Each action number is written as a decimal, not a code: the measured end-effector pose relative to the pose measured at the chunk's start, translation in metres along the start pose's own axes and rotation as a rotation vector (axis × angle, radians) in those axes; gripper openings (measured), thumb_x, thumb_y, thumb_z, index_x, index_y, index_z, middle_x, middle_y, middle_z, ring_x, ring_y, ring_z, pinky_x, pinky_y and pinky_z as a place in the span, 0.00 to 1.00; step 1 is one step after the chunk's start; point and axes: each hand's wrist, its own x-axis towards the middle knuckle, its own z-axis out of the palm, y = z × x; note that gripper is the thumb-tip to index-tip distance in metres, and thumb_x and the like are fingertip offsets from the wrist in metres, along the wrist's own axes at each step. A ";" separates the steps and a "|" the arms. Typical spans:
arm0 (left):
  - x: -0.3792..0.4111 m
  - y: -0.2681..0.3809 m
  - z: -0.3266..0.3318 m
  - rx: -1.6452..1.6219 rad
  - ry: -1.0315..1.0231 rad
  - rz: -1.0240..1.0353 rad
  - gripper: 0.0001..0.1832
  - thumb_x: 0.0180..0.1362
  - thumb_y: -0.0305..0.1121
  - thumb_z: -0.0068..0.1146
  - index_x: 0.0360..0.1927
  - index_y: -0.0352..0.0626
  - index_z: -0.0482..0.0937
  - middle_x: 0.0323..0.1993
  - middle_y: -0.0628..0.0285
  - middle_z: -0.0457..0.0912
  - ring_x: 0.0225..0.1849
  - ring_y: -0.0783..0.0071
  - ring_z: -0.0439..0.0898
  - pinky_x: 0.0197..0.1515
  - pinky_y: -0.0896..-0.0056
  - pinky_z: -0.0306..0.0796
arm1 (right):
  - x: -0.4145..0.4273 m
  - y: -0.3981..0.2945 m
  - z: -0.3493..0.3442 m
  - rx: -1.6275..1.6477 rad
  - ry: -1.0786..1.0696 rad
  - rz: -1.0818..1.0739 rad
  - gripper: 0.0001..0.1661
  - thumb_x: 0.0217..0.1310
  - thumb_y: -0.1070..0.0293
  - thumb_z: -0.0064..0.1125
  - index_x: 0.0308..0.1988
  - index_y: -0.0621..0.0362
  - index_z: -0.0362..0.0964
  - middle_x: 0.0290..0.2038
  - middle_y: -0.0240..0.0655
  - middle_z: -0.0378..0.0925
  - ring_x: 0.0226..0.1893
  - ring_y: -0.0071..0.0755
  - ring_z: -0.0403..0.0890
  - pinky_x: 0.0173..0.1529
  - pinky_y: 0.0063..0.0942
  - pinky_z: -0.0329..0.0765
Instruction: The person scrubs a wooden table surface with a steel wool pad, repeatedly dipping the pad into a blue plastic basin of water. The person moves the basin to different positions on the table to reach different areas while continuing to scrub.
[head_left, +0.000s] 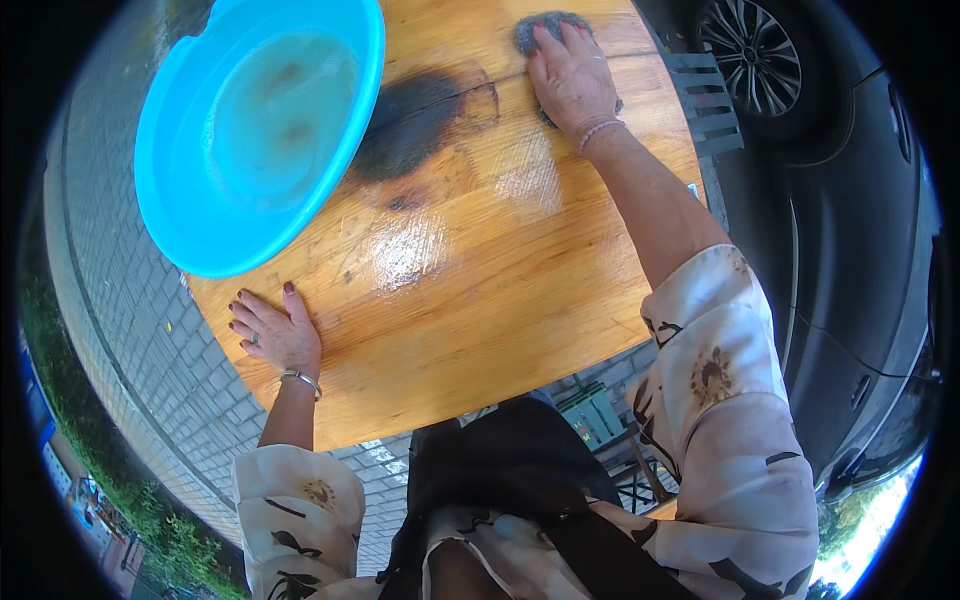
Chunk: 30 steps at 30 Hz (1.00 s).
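My right hand (574, 82) presses a grey scouring pad (553, 28) onto the wooden tabletop (480, 292) near its far right; part of the pad shows past the fingertips and beside the palm. With fingers spread, my left hand (281, 330) rests flat on the table's left edge and holds nothing. Between and beyond the hands lies a large black scorched patch (412, 124) with brown edges. A blue plastic basin (169, 202) with cloudy water in it stands at the upper left, overlapping the table's edge. Wet, shiny streaks mark the wood.
A dark car (847, 247) is parked along the right side. A grey slatted seat (703, 101) shows past the table's right edge, and a green slatted stool (592, 416) stands below the near edge. Grey paving (180, 360) and a hedge lie to the left.
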 end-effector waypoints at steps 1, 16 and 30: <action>-0.001 -0.001 0.000 0.004 -0.001 -0.011 0.49 0.68 0.68 0.34 0.77 0.38 0.46 0.78 0.42 0.45 0.77 0.36 0.44 0.72 0.30 0.41 | -0.007 -0.014 -0.002 0.053 -0.031 -0.039 0.22 0.68 0.60 0.53 0.57 0.55 0.75 0.63 0.52 0.72 0.65 0.55 0.69 0.72 0.46 0.62; -0.004 -0.003 -0.001 -0.033 -0.015 0.005 0.50 0.67 0.69 0.35 0.78 0.39 0.46 0.79 0.41 0.44 0.78 0.34 0.41 0.73 0.29 0.38 | -0.019 -0.030 -0.004 0.084 0.030 -0.094 0.20 0.68 0.62 0.54 0.55 0.55 0.76 0.59 0.51 0.74 0.63 0.57 0.70 0.68 0.47 0.66; -0.002 -0.005 -0.004 -0.003 0.020 0.000 0.49 0.67 0.68 0.36 0.77 0.40 0.47 0.78 0.42 0.45 0.77 0.35 0.44 0.72 0.28 0.41 | -0.058 -0.063 -0.017 0.169 -0.107 -0.252 0.19 0.66 0.63 0.57 0.53 0.55 0.78 0.59 0.44 0.76 0.63 0.51 0.73 0.70 0.46 0.66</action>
